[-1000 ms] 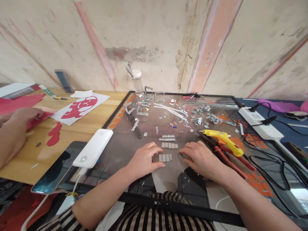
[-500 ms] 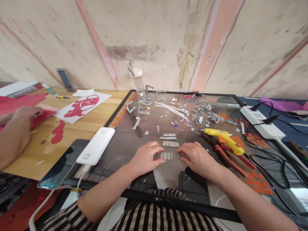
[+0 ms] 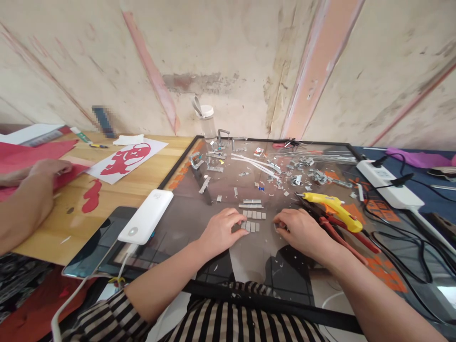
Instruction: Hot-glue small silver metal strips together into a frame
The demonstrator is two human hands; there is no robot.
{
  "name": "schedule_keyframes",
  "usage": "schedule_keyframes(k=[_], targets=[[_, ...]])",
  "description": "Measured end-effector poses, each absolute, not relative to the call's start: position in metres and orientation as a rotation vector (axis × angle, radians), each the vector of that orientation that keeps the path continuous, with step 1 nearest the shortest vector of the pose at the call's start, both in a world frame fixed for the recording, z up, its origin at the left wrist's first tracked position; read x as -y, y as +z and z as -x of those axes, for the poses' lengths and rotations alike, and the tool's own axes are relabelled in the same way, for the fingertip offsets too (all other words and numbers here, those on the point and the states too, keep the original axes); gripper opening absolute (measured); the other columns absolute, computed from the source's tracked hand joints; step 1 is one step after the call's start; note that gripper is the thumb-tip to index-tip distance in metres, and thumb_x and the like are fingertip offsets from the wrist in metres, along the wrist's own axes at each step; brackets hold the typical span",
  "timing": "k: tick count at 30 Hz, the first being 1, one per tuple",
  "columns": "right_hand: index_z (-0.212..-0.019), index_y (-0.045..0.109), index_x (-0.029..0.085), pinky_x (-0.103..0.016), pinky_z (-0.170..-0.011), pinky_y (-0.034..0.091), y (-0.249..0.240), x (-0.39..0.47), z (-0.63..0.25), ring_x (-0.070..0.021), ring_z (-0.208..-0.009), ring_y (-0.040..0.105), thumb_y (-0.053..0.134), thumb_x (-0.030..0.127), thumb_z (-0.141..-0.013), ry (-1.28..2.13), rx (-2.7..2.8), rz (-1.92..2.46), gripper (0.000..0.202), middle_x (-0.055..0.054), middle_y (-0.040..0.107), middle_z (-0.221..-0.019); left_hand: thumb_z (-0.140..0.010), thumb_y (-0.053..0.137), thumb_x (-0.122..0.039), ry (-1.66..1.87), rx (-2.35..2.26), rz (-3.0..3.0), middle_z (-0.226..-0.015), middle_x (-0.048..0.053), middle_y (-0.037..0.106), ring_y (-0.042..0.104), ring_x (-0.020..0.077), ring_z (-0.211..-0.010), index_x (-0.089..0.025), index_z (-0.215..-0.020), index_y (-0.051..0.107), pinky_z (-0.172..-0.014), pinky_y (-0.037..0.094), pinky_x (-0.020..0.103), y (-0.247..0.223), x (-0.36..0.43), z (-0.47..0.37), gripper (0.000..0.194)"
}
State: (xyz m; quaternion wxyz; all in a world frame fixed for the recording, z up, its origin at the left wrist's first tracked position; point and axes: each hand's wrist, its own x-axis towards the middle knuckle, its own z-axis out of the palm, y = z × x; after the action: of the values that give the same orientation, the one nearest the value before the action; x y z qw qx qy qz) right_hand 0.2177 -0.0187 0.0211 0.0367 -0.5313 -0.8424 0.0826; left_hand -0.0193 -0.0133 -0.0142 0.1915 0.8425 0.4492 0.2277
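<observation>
Two short rows of small flat grey pieces lie before me: the back row [image 3: 254, 215] and the front row [image 3: 252, 227]. My left hand [image 3: 221, 232] rests at their left side, thumb and forefinger apart around the front row's left end. To the right, with a gap from the rows, my right hand [image 3: 302, 232] has its thumb and fingers pinched together on what looks like a small grey piece [image 3: 275, 227], mostly hidden. Just behind the rows lie longer grey strips [image 3: 251, 204].
A yellow glue gun [image 3: 333, 206] and red-handled pliers [image 3: 342, 237] lie right of my right hand. Metal scraps [image 3: 302, 164] are scattered behind. A white power bank [image 3: 146, 216] and a power strip [image 3: 390, 185] flank the work. Another person's hand [image 3: 50, 171] touches red paper at left.
My right hand has drawn slightly right, away from the rows. The left hand stays by the front row. The whole view has shifted slightly.
</observation>
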Motion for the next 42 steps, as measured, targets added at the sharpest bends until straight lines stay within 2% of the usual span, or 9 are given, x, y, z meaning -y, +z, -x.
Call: schedule_keyframes(k=[10, 16, 28, 37, 42], targets=[[-0.082, 0.064, 0.018, -0.028, -0.07, 0.036, 0.014, 0.018, -0.214, -0.0163, -0.076, 0.059, 0.053, 0.014, -0.078, 0.288, 2.481, 1.564, 0.012, -0.003, 0.065, -0.078, -0.077, 0.065, -0.029, 0.732, -1.317, -2.377, -0.077, 0.001, 0.058, 0.054, 0.0159, -0.077, -0.018, -0.082, 0.056, -0.071, 0.044, 0.027, -0.02, 0.011, 0.013, 0.015], [-0.086, 0.065, 0.018, -0.03, -0.073, 0.037, 0.004, 0.018, -0.207, -0.0167, -0.077, 0.059, 0.055, 0.015, -0.078, 0.341, 2.42, 1.496, 0.013, -0.002, 0.065, -0.081, -0.072, 0.07, -0.03, 0.83, -1.324, -2.376, -0.073, 0.0, 0.056, 0.054, 0.0156, -0.073, -0.018, -0.08, 0.055, -0.067, 0.044, 0.026, -0.023, 0.01, 0.013, 0.021], [-0.096, 0.063, 0.017, -0.029, -0.073, 0.041, -0.01, 0.019, -0.201, -0.0173, -0.073, 0.059, 0.059, 0.011, -0.075, 0.427, 2.268, 1.457, 0.022, -0.002, 0.067, -0.078, -0.073, 0.069, -0.031, 0.892, -1.279, -2.412, -0.076, 0.002, 0.057, 0.053, 0.0167, -0.074, -0.017, -0.079, 0.055, -0.07, 0.043, 0.03, -0.017, 0.009, 0.019, 0.02], [-0.087, 0.066, 0.018, -0.03, -0.073, 0.04, -0.003, 0.022, -0.201, -0.0168, -0.074, 0.059, 0.059, 0.014, -0.078, 0.361, 2.345, 1.463, 0.012, -0.002, 0.066, -0.08, -0.073, 0.069, -0.029, 0.848, -1.286, -2.426, -0.078, 0.004, 0.06, 0.055, 0.0174, -0.075, -0.017, -0.08, 0.063, -0.072, 0.045, 0.032, -0.016, 0.009, 0.02, 0.015], [-0.087, 0.067, 0.02, -0.03, -0.073, 0.04, -0.001, 0.023, -0.2, -0.0176, -0.075, 0.058, 0.057, 0.017, -0.081, 0.293, 2.415, 1.459, 0.012, -0.002, 0.065, -0.079, -0.074, 0.068, -0.028, 0.806, -1.325, -2.424, -0.078, 0.005, 0.06, 0.056, 0.0182, -0.076, -0.016, -0.083, 0.065, -0.072, 0.045, 0.032, -0.016, 0.009, 0.019, 0.015]])
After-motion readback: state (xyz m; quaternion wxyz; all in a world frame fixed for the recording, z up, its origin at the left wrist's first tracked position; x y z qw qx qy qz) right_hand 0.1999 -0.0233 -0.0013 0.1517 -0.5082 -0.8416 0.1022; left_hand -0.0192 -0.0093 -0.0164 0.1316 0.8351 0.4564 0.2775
